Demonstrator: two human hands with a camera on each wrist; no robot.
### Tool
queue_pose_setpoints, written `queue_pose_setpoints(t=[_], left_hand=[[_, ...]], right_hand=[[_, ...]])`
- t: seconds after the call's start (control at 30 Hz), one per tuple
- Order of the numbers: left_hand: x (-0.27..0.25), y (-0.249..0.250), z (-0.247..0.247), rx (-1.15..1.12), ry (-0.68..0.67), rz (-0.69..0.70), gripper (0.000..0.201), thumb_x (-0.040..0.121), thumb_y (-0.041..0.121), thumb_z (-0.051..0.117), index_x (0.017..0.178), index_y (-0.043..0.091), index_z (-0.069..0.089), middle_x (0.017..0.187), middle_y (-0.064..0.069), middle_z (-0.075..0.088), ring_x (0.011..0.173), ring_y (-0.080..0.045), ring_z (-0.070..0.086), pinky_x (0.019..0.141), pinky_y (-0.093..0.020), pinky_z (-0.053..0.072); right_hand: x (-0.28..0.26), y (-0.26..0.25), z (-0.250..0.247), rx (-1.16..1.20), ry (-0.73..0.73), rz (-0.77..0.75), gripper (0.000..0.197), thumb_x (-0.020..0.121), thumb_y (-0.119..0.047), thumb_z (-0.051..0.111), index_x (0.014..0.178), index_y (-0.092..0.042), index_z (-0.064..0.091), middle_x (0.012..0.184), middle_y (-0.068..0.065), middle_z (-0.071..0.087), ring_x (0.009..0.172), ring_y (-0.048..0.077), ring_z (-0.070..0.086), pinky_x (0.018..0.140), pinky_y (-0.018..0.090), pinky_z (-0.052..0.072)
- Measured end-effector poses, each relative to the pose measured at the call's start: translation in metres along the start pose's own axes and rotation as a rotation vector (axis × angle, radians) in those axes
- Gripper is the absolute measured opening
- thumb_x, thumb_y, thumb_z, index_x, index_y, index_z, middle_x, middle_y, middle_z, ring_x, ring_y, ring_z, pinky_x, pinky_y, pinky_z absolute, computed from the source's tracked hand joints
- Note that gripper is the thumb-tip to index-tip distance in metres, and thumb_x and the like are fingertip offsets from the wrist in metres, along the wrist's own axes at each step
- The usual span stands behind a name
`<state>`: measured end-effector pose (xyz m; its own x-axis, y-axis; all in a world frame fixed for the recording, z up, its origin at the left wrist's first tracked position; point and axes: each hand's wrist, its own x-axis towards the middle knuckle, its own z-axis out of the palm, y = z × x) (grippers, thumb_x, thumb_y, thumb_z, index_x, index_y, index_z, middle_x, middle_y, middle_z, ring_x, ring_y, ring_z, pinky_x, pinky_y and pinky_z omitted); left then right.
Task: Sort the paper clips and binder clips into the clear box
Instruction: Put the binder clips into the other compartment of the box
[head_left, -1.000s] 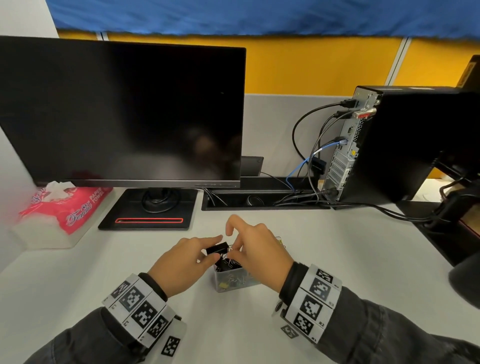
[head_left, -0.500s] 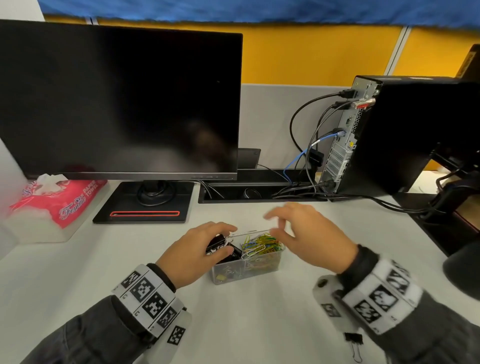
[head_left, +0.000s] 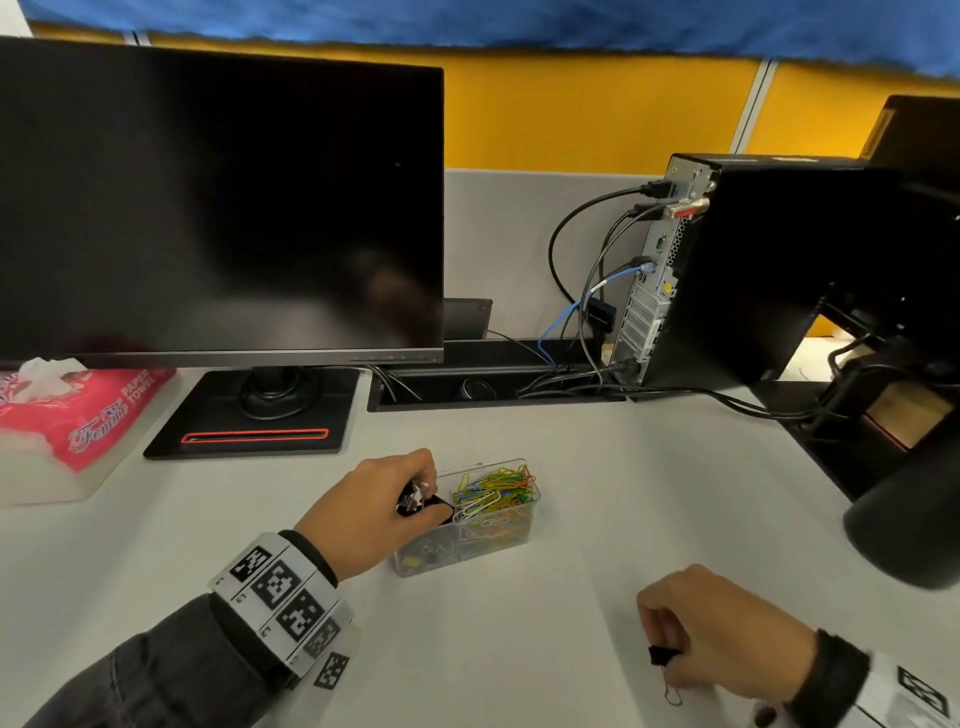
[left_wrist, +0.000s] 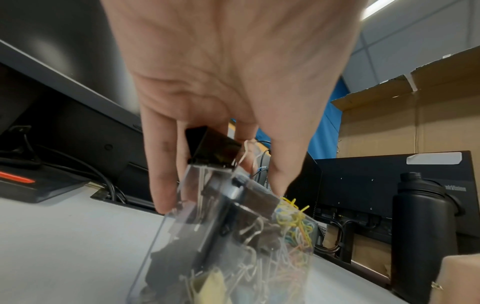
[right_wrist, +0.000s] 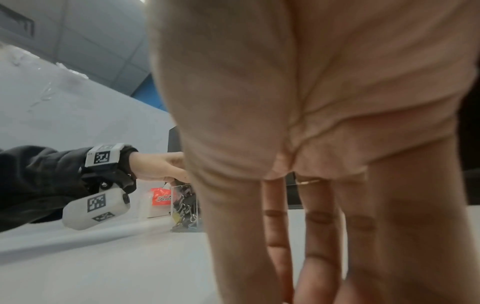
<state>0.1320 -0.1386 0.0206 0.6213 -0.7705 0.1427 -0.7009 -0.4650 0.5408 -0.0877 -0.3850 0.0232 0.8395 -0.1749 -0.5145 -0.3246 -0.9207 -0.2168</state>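
pinched in our left hand (head_left: 373, 512), a black binder clip (left_wrist: 213, 148) sits over the clear box's (head_left: 511, 535) left compartment, its long axis along the rim, while our right hand (head_left: 722, 631) pinches a second binder clip (head_left: 662, 656), handle toward us, on the desk (head_left: 519, 649) well apart.

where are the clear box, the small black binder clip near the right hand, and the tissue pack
clear box (head_left: 511, 540), head view, front wall.
small black binder clip (head_left: 661, 656), head view, black body.
tissue pack (head_left: 93, 415), head view, pink wrapper.
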Motion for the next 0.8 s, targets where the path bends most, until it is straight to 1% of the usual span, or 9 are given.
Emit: queue_pose_setpoints(t=[0.07, 0.17, 0.23, 0.3, 0.4, 0.5, 0.57, 0.67, 0.8], left_hand=[[-0.001, -0.001, 0.000, -0.012, -0.012, -0.007, 0.026, 0.081, 0.044, 0.066, 0.078, 0.034, 0.042, 0.091, 0.012, 0.066, 0.080, -0.010, 0.061, 0.071, -0.034, 0.054], [-0.003, 0.001, -0.002, -0.024, -0.037, 0.015, 0.023, 0.082, 0.040, 0.067, 0.092, 0.036, 0.047, 0.095, 0.016, 0.063, 0.080, -0.008, 0.060, 0.072, -0.029, 0.053], [-0.004, 0.001, -0.002, -0.019, -0.061, 0.045, 0.020, 0.085, 0.040, 0.065, 0.100, 0.039, 0.052, 0.098, 0.019, 0.061, 0.086, -0.004, 0.060, 0.077, -0.024, 0.052], [-0.005, -0.001, -0.002, -0.014, -0.058, 0.066, 0.009, 0.088, 0.037, 0.061, 0.097, 0.037, 0.058, 0.095, 0.018, 0.060, 0.086, -0.003, 0.057, 0.078, -0.023, 0.050], [-0.003, -0.005, -0.001, -0.004, -0.051, 0.043, 0.005, 0.093, 0.032, 0.055, 0.091, 0.034, 0.059, 0.092, 0.017, 0.060, 0.083, -0.003, 0.055, 0.073, -0.016, 0.045], [-0.002, -0.007, 0.001, 0.025, -0.041, 0.025, 0.007, 0.096, 0.032, 0.050, 0.093, 0.032, 0.056, 0.096, 0.017, 0.061, 0.086, -0.005, 0.056, 0.077, -0.024, 0.049], [-0.003, -0.007, 0.004, 0.047, -0.043, 0.023, 0.007, 0.097, 0.033, 0.046, 0.095, 0.031, 0.054, 0.099, 0.016, 0.060, 0.089, -0.006, 0.056, 0.080, -0.030, 0.050], [-0.004, -0.005, 0.005, 0.041, -0.038, 0.014, 0.010, 0.096, 0.038, 0.047, 0.095, 0.030, 0.052, 0.100, 0.015, 0.057, 0.089, -0.007, 0.054, 0.080, -0.031, 0.050], [-0.007, -0.005, 0.005, -0.004, -0.031, 0.000, 0.013, 0.092, 0.042, 0.051, 0.093, 0.029, 0.050, 0.099, 0.014, 0.057, 0.088, -0.007, 0.054, 0.079, -0.031, 0.050]], right_hand=[[0.001, 0.000, 0.000, 0.007, 0.021, -0.012, 0.019, 0.075, -0.024, 0.070, 0.072, -0.031, 0.053, 0.071, -0.012, 0.054, 0.063, 0.008, 0.050, 0.059, 0.020, 0.044], [0.003, 0.001, -0.001, -0.033, 0.099, -0.020, 0.012, 0.079, -0.028, 0.066, 0.078, -0.029, 0.054, 0.079, -0.014, 0.051, 0.071, 0.010, 0.049, 0.068, 0.026, 0.046], [0.006, 0.003, -0.003, -0.027, 0.141, -0.028, 0.014, 0.080, -0.029, 0.064, 0.074, -0.029, 0.051, 0.076, -0.013, 0.053, 0.066, 0.009, 0.049, 0.064, 0.024, 0.045], [0.009, 0.005, -0.005, -0.003, 0.149, -0.023, 0.018, 0.080, -0.027, 0.065, 0.071, -0.029, 0.049, 0.071, -0.013, 0.055, 0.060, 0.008, 0.049, 0.057, 0.021, 0.044], [0.011, 0.005, -0.008, 0.047, 0.133, -0.026, 0.017, 0.078, -0.026, 0.067, 0.081, -0.031, 0.051, 0.076, -0.012, 0.059, 0.062, 0.007, 0.053, 0.060, 0.021, 0.047], [0.013, 0.004, -0.016, 0.098, 0.147, -0.058, 0.017, 0.081, -0.025, 0.067, 0.094, -0.030, 0.058, 0.081, -0.010, 0.062, 0.067, 0.006, 0.057, 0.067, 0.023, 0.051], [0.012, 0.000, -0.025, 0.099, 0.194, -0.097, 0.012, 0.082, -0.024, 0.067, 0.093, -0.029, 0.064, 0.078, -0.012, 0.061, 0.069, 0.007, 0.058, 0.070, 0.023, 0.051], [0.010, -0.012, -0.042, 0.132, 0.339, -0.187, 0.007, 0.081, -0.023, 0.069, 0.086, -0.028, 0.069, 0.074, -0.013, 0.062, 0.071, 0.009, 0.061, 0.071, 0.022, 0.052], [0.017, -0.041, -0.061, 0.208, 0.548, -0.277, 0.012, 0.081, -0.020, 0.069, 0.088, -0.029, 0.073, 0.074, -0.012, 0.064, 0.075, 0.005, 0.061, 0.066, 0.014, 0.049]])
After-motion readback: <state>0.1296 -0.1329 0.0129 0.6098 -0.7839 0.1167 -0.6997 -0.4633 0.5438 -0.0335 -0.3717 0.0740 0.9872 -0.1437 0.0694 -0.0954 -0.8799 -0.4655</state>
